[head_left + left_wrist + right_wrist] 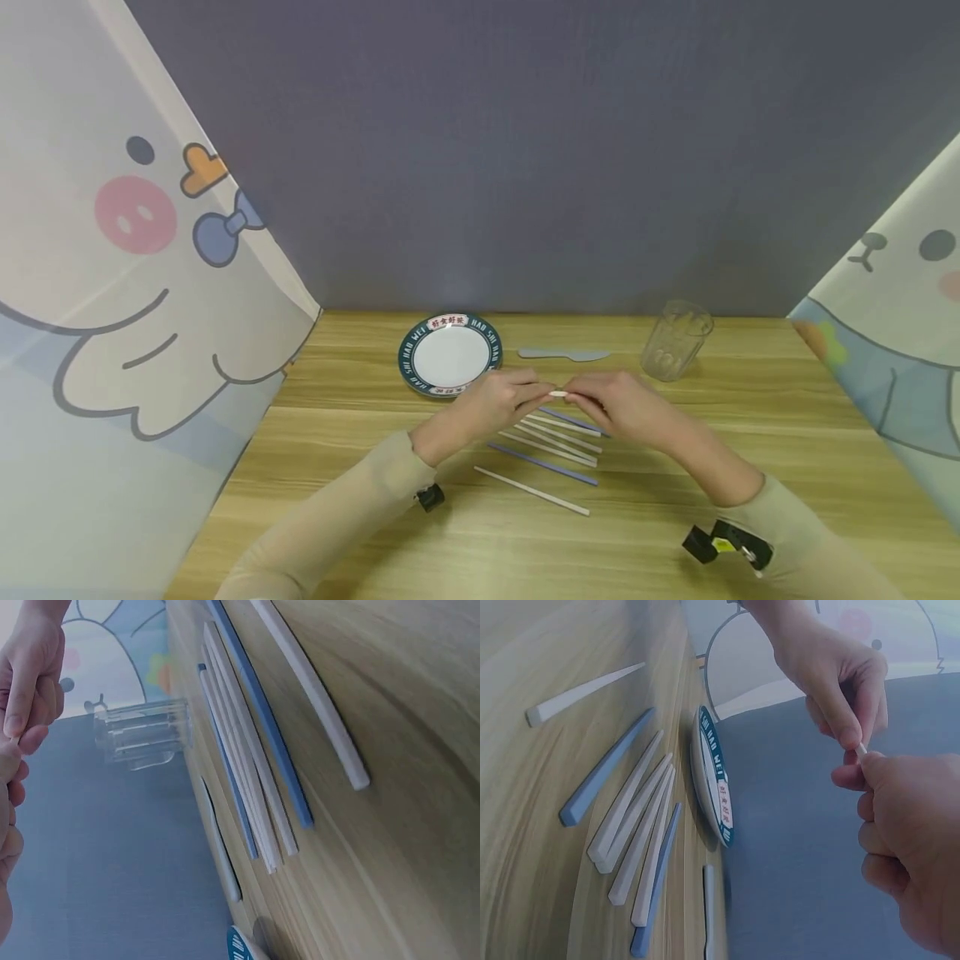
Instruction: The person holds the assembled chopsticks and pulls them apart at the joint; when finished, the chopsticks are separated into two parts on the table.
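Note:
Above the table, my left hand [498, 402] and right hand [626, 408] meet fingertip to fingertip. Each pinches one side of a small white piece [558, 393]; the fingers cover much of it, so its kind cannot be told. In the right wrist view, the white piece [861, 750] shows between the left hand [840, 682] and right hand [922, 832]. Below the hands lie several white chopsticks [558, 446] and blue chopsticks [543, 463], roughly side by side. One white chopstick [532, 491] is nearest the front.
A green-rimmed white plate [450, 356] sits behind the left hand. To its right lies a pale table knife [564, 355]. A clear glass [677, 340] stands at the back right. A dark grey partition [480, 158] rises behind the wooden table, with cartoon-printed cloths on both sides.

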`<state>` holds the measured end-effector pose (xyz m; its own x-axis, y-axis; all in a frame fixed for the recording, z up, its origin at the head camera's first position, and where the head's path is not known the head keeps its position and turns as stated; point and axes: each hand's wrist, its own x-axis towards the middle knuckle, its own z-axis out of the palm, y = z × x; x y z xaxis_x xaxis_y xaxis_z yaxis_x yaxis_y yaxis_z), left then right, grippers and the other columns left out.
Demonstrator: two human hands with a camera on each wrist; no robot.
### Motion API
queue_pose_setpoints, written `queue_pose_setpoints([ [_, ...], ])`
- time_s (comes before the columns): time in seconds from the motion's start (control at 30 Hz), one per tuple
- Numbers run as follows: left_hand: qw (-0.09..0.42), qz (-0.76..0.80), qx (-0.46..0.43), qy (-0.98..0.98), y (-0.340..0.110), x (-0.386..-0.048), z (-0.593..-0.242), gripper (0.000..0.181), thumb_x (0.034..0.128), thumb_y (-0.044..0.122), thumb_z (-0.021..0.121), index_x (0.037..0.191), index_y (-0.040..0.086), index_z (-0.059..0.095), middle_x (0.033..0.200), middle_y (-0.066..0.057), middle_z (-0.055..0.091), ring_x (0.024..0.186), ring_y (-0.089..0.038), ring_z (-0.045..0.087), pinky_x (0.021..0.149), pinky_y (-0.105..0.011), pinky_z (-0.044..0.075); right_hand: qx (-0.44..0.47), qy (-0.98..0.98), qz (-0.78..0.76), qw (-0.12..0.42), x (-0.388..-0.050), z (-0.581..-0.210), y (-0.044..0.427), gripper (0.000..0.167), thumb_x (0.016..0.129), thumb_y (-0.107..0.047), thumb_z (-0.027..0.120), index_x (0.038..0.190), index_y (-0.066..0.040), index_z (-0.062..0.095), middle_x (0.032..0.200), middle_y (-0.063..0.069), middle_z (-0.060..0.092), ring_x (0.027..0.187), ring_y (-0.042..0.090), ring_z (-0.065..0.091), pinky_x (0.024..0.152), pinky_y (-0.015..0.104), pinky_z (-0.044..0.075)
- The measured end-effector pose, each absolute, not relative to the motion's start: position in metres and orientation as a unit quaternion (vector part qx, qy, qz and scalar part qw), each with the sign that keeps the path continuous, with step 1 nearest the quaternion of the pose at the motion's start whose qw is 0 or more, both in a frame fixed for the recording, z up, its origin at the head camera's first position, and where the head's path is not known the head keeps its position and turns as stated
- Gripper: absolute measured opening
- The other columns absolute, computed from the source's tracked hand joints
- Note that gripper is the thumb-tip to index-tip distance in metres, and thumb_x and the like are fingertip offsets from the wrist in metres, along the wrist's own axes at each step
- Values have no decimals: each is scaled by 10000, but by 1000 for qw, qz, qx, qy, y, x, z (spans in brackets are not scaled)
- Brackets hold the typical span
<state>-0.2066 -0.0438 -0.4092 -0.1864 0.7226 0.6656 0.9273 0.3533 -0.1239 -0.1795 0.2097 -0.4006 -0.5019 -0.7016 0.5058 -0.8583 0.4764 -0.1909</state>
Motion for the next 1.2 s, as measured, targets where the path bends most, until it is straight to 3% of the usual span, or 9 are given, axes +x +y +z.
queue_pose_setpoints([
  [0.3,325,-174,-558,-743,-44,-207,-407,152,871,133,880,1008,85,839,795,43,696,603,0,584,621,-39,468,473,-835,213,182,-180,-399,211,149,972,-3,720,1036,-132,758,866,-86,716,685,-57,524,627,192,513],
  [0.67,314,-173,-573,-737,-45,-210,-405,130,891,142,865,1010,97,839,775,49,657,592,-1,540,610,-44,448,490,-822,210,202,-181,-400,214,175,932,16,750,1070,-88,781,891,-49,754,691,-47,544,642,185,528],
  [0.9,331,-180,-551,-745,-43,-206,-410,147,861,143,889,987,88,837,773,43,680,576,-2,554,589,-50,455,481,-827,208,204,-181,-402,214,207,913,32,759,1083,-83,789,946,-21,788,750,3,656,679,225,577],
  [1.2,315,-170,-567,-742,-45,-208,-409,120,903,149,858,1011,98,845,784,48,663,589,3,546,588,-52,442,501,-815,231,178,-183,-403,219,249,941,51,719,1132,-96,783,859,-69,724,658,-84,445,606,145,460],
])
